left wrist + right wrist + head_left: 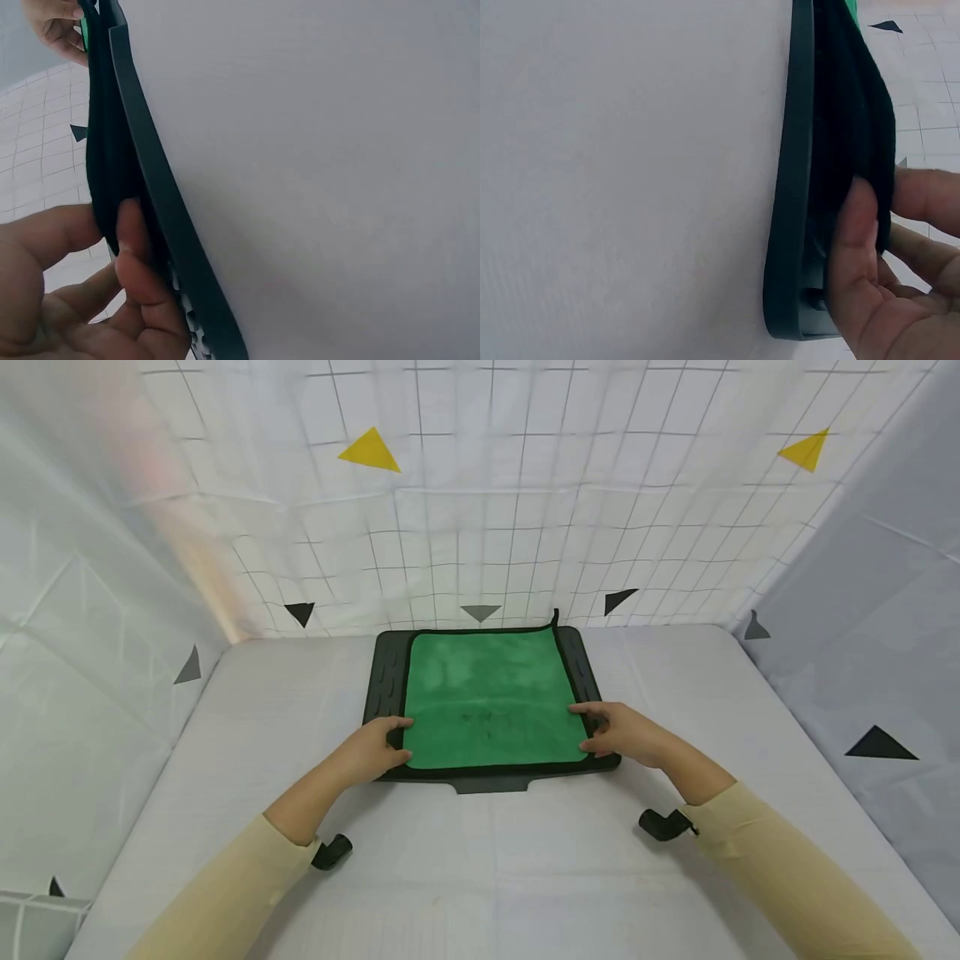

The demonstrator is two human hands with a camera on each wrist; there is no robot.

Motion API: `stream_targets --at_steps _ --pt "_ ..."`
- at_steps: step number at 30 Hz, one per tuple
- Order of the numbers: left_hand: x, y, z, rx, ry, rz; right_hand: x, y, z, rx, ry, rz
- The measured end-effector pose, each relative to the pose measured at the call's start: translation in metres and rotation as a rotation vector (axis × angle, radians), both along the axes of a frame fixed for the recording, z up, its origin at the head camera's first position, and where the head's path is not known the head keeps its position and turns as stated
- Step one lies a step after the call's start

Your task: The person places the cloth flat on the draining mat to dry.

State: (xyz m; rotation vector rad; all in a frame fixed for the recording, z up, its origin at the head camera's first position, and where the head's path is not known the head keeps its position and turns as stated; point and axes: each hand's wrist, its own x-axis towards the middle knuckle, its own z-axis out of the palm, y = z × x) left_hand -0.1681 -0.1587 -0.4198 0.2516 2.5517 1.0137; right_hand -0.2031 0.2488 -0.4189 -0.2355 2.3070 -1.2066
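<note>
A green cloth (487, 693) with black edging and a small hanging loop (556, 617) lies spread over a dark tray (387, 672). My left hand (366, 750) pinches the cloth's left edge near its front corner. On the opposite side, my right hand (628, 733) pinches the right edge near the other front corner. Close up in the left wrist view, the cloth's dark border (105, 142) is between finger and thumb, raised above the tray's rim (169, 187). The right wrist view shows the same grip on the border (870, 112), beside the tray wall (790, 172).
A white-covered table (487, 877) carries the tray, whose front tab (491, 786) points towards me. Behind stands a white gridded curtain (525, 527) with yellow and black triangles. Plain white sheets (847, 610) hang at both sides. A black camera mount (663, 825) sticks out from each sleeve.
</note>
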Motion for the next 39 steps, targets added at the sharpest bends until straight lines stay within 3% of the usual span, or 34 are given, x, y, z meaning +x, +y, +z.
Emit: stream_targets --at_steps 4,15,24,27,30,34,39 --pt "0.0 0.001 -0.001 -0.029 0.006 -0.024 0.0 -0.001 -0.001 0.047 0.013 0.02" --pt "0.007 0.01 -0.003 -0.243 0.16 -0.046 0.002 -0.007 -0.006 0.289 0.254 0.126" --pt "0.008 0.002 0.001 -0.26 0.147 -0.051 0.008 -0.009 0.002 0.415 0.399 0.143" --pt "0.007 0.004 0.007 -0.248 0.182 -0.055 0.007 -0.014 0.007 0.417 0.485 0.154" --pt "0.003 0.013 0.013 -0.259 0.266 -0.082 0.005 -0.026 0.011 0.393 0.6 0.18" --pt "-0.006 0.035 0.014 -0.359 0.366 -0.154 0.002 -0.052 0.013 0.378 0.727 0.235" --pt "-0.019 0.063 0.006 -0.481 0.368 -0.218 -0.002 -0.084 0.003 0.457 0.775 0.329"
